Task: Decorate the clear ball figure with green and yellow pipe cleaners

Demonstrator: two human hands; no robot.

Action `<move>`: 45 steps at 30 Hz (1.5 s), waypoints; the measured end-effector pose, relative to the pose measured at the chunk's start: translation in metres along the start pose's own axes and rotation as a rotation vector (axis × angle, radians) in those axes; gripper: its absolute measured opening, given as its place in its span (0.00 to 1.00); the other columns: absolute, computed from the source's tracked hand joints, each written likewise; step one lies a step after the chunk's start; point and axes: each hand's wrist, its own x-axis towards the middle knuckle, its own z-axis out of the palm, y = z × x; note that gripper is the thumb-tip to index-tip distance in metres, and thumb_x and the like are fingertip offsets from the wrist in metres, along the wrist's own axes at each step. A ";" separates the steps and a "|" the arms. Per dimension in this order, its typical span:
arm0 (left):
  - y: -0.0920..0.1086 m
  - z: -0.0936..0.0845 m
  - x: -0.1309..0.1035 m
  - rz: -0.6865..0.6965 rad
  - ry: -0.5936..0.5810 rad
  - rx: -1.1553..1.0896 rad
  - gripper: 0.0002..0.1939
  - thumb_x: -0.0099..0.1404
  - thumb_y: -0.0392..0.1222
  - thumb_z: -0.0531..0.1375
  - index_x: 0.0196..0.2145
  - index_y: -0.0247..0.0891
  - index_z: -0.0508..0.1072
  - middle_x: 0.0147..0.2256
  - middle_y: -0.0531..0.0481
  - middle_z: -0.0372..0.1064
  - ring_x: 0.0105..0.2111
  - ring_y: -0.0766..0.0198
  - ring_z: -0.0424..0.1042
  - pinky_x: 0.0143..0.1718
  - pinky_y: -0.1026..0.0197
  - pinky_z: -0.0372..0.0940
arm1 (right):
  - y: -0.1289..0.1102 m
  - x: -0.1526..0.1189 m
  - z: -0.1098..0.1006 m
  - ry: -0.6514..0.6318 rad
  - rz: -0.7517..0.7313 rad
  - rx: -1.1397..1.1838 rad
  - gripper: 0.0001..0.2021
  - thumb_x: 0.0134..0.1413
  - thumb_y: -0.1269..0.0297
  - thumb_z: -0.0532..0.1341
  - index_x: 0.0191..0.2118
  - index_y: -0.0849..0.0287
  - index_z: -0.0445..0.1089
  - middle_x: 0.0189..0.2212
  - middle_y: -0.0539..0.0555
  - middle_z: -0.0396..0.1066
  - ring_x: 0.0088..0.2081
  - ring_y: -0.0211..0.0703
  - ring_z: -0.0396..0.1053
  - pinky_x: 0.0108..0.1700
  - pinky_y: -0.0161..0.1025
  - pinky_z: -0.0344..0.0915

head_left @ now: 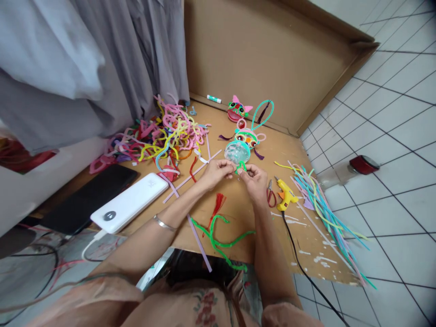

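Note:
Close together over the middle of the table, both my hands pinch a short, bent green pipe cleaner point(242, 164). My left hand point(218, 174) has its fingertips closed at the left end of it, while my right hand point(254, 178) grips it between thumb and fingers. Just beyond lies an animal-face craft point(245, 138) with pink round ears, a turquoise loop and purple tassels. A clear, turquoise-rimmed round piece point(237, 152) sits in front of that face. Nearer to me are several loose green pipe cleaners point(214, 234) and a red tassel point(217, 206).
A yellow glue gun point(286, 194) and scissors point(270, 195) lie to the right, beside a bundle of pipe cleaners point(322, 211). At left are a tangled pipe cleaner pile point(177, 125), a white power bank point(131, 202) and a black phone point(90, 197). A second face craft point(236, 109) and glue stick point(214, 98) stand behind.

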 end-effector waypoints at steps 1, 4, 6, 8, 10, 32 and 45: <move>0.000 0.001 0.000 -0.001 0.015 -0.021 0.08 0.48 0.42 0.63 0.24 0.33 0.73 0.19 0.55 0.67 0.20 0.71 0.63 0.26 0.67 0.59 | 0.000 0.000 0.000 -0.001 0.016 0.023 0.13 0.34 0.56 0.69 0.24 0.59 0.71 0.18 0.45 0.66 0.21 0.32 0.57 0.26 0.33 0.55; 0.002 0.001 -0.001 0.003 0.024 -0.081 0.11 0.45 0.42 0.67 0.26 0.33 0.73 0.20 0.55 0.68 0.21 0.71 0.66 0.25 0.67 0.60 | 0.001 0.002 -0.001 -0.010 0.050 0.084 0.14 0.32 0.56 0.71 0.23 0.59 0.71 0.17 0.46 0.67 0.21 0.33 0.58 0.25 0.33 0.56; 0.002 0.001 -0.002 -0.020 -0.008 -0.130 0.13 0.44 0.42 0.69 0.26 0.33 0.73 0.21 0.54 0.69 0.20 0.71 0.66 0.24 0.67 0.60 | 0.003 0.002 -0.001 -0.027 0.067 0.112 0.14 0.32 0.55 0.71 0.23 0.58 0.71 0.17 0.46 0.67 0.20 0.33 0.58 0.25 0.33 0.56; 0.002 0.002 -0.003 -0.052 -0.036 -0.179 0.15 0.43 0.42 0.70 0.27 0.32 0.72 0.21 0.54 0.69 0.19 0.71 0.66 0.23 0.67 0.59 | 0.004 0.003 -0.001 -0.039 0.080 0.142 0.15 0.31 0.54 0.71 0.23 0.58 0.71 0.16 0.46 0.67 0.20 0.33 0.59 0.25 0.34 0.57; 0.001 0.002 -0.003 -0.062 -0.044 -0.216 0.16 0.43 0.41 0.70 0.30 0.32 0.73 0.21 0.54 0.69 0.19 0.71 0.67 0.23 0.68 0.60 | 0.005 0.003 -0.001 -0.041 0.092 0.181 0.14 0.31 0.55 0.71 0.22 0.58 0.70 0.16 0.47 0.68 0.20 0.33 0.60 0.25 0.34 0.57; -0.007 0.002 -0.001 0.137 -0.058 0.010 0.19 0.49 0.52 0.69 0.32 0.33 0.79 0.26 0.49 0.74 0.28 0.63 0.71 0.35 0.61 0.67 | 0.014 0.007 -0.001 0.020 0.135 0.242 0.18 0.29 0.55 0.74 0.25 0.59 0.69 0.18 0.46 0.70 0.19 0.31 0.62 0.23 0.32 0.60; -0.003 -0.001 0.000 0.059 -0.048 -0.045 0.21 0.44 0.54 0.72 0.27 0.32 0.77 0.24 0.50 0.72 0.25 0.68 0.67 0.30 0.64 0.62 | 0.015 0.007 0.001 -0.016 0.155 0.336 0.21 0.28 0.60 0.75 0.27 0.57 0.65 0.18 0.43 0.70 0.19 0.31 0.65 0.23 0.30 0.63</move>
